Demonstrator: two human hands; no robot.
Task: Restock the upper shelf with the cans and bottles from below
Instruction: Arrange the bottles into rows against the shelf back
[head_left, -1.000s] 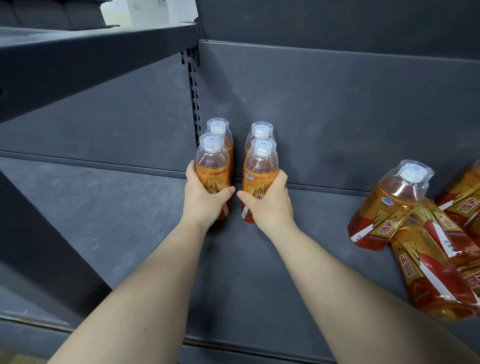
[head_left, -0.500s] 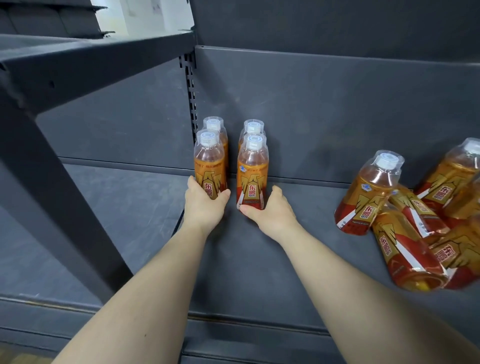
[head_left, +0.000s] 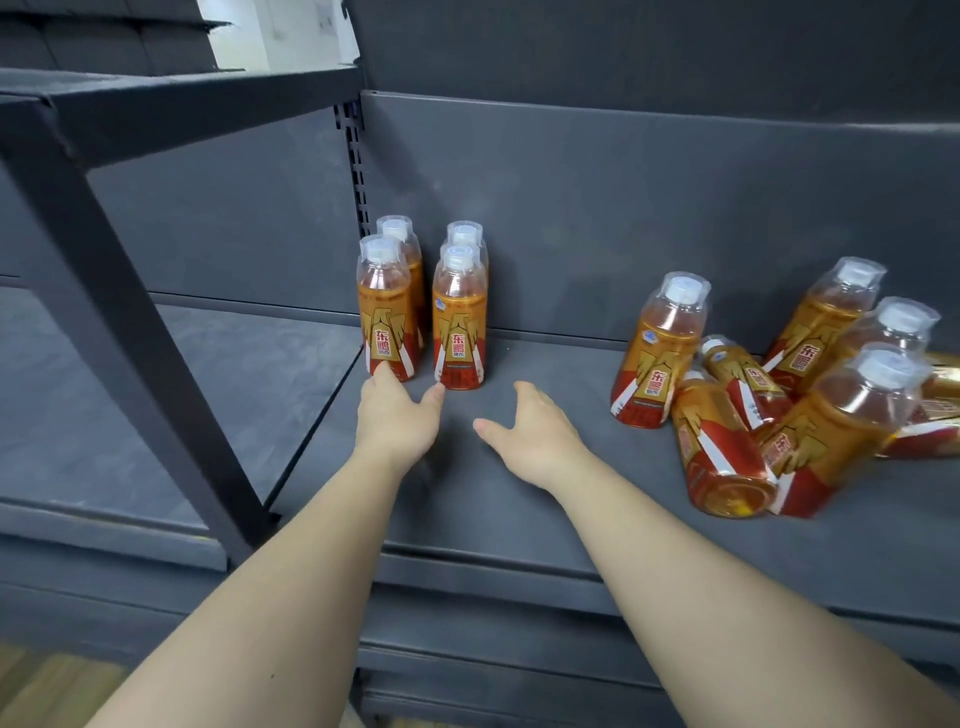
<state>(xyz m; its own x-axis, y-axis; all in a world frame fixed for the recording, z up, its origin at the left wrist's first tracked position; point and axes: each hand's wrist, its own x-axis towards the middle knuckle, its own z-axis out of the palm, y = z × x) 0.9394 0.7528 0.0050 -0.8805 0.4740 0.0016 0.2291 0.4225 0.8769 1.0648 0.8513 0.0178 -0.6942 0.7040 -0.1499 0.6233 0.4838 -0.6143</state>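
Several orange drink bottles with clear caps and red-gold labels stand upright in two short rows against the back wall of the grey shelf (head_left: 519, 493). The front left bottle (head_left: 387, 312) and the front right bottle (head_left: 460, 322) each hide most of a bottle behind. My left hand (head_left: 397, 415) lies just in front of them, fingers relaxed, its fingertips near the left bottle's base. My right hand (head_left: 535, 431) hovers over the shelf to the right of the rows, open and holding nothing.
A loose heap of the same bottles (head_left: 779, 395) lies and leans at the right of the shelf. A dark slanted upright post (head_left: 130, 332) stands at the left, with a higher shelf board (head_left: 182, 98) above it. The back panel (head_left: 623, 208) closes the rear.
Both hands have let go of the two front bottles, which now stand on the shelf, and have drawn back toward me. The view has shifted, showing more of the heap.
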